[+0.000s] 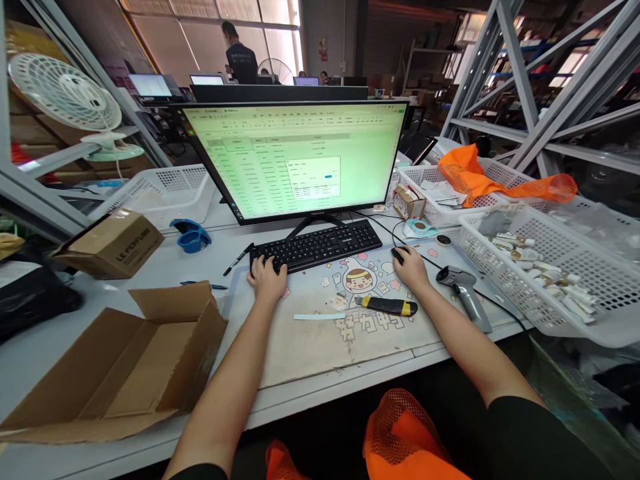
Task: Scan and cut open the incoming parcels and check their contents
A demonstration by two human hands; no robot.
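My left hand (pixel 267 277) rests on the left end of a black keyboard (pixel 320 245), fingers curled over the keys and holding nothing. My right hand (pixel 411 265) lies cupped over a black mouse (pixel 398 253) on the printed desk mat (pixel 325 320). A monitor (pixel 295 160) with a green spreadsheet and a small dialog box stands behind the keyboard. A yellow and black utility knife (pixel 387 306) lies on the mat between my arms, beside a pale strip (pixel 320 316).
An open cardboard box (pixel 130 363) lies at the near left, a small brown box (pixel 113 243) and blue tape dispenser (pixel 191 236) behind it. A barcode scanner (pixel 467 293) and white baskets (pixel 545 280) sit right. Orange mesh (pixel 410 437) lies on my lap. A person stands far back.
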